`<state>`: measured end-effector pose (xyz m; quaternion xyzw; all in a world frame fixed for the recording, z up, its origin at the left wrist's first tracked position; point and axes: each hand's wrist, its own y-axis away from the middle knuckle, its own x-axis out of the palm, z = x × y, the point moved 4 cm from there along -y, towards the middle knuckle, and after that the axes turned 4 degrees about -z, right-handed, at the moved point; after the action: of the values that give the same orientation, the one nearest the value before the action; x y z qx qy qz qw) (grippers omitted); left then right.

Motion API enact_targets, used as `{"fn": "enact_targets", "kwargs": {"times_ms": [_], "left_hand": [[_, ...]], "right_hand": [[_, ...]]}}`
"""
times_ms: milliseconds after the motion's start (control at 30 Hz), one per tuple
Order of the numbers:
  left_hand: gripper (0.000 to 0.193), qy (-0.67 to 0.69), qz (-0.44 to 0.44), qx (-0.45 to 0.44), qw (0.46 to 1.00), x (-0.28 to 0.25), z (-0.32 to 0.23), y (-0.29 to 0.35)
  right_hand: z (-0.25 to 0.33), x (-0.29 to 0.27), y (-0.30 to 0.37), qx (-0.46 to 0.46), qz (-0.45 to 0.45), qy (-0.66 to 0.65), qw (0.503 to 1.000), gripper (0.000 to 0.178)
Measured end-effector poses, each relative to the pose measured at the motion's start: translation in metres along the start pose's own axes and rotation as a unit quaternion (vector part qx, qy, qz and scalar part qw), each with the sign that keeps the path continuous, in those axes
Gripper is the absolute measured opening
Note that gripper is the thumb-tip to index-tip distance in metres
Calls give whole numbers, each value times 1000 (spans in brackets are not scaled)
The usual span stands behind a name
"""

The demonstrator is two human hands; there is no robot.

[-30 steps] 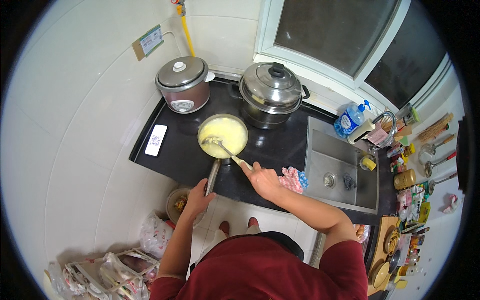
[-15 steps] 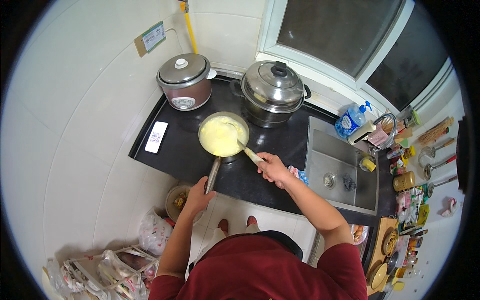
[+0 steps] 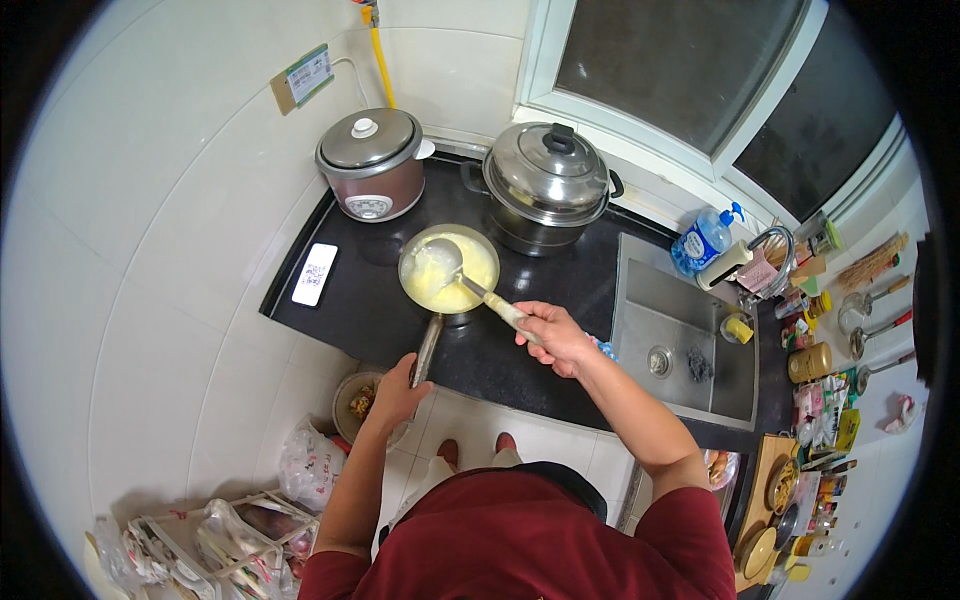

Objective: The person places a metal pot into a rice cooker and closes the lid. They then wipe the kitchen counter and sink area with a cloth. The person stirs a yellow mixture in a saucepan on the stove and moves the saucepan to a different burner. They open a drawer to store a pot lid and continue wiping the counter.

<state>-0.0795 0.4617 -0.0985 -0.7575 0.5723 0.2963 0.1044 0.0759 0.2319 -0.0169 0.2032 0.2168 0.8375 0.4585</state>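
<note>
A round pan [image 3: 406, 294] with a long handle [image 3: 431, 340] stands on the black counter and holds a pale yellow, soft mixture [image 3: 480, 262]. My left hand [image 3: 398, 392] is closed around the end of that handle. In my right hand [image 3: 553, 337] is a ladle [image 3: 512, 315], gripped by its light, worn handle. The round metal head of the ladle is inside the pan, toward its left half, with some of the mixture around it. What lies right under the pan is hidden.
Behind the pan stand a rice cooker [image 3: 370, 165] and a large lidded steel pot [image 3: 546, 190]. A lit phone [image 3: 315, 274] lies left of the pan. To the right are a sink [image 3: 690, 385] and a blue soap bottle [image 3: 702, 243]. A bin [image 3: 352, 420] sits below the counter edge.
The ladle's head has swung up and to the left within the pan and now shows above the mixture. My right hand has shifted slightly; the left still grips the pan handle.
</note>
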Motion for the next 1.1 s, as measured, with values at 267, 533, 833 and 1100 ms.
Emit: {"fn": "enact_targets", "kwargs": {"times_ms": [267,533,833,1100], "left_hand": [[62,7,2,2,1000,0,-4,0],[61,12,10,-5,1000,0,-6,0],[62,-3,-5,-4,1000,0,-3,1],[57,9,-2,-1,1000,-2,-7,2]], "right_hand": [[14,-20,-22,-309,-138,430,837,40],[-22,-4,-53,-234,-73,322,914,39],[-40,-2,-27,72,45,-102,991,38],[-10,-13,-1,14,11,-29,999,37]]}}
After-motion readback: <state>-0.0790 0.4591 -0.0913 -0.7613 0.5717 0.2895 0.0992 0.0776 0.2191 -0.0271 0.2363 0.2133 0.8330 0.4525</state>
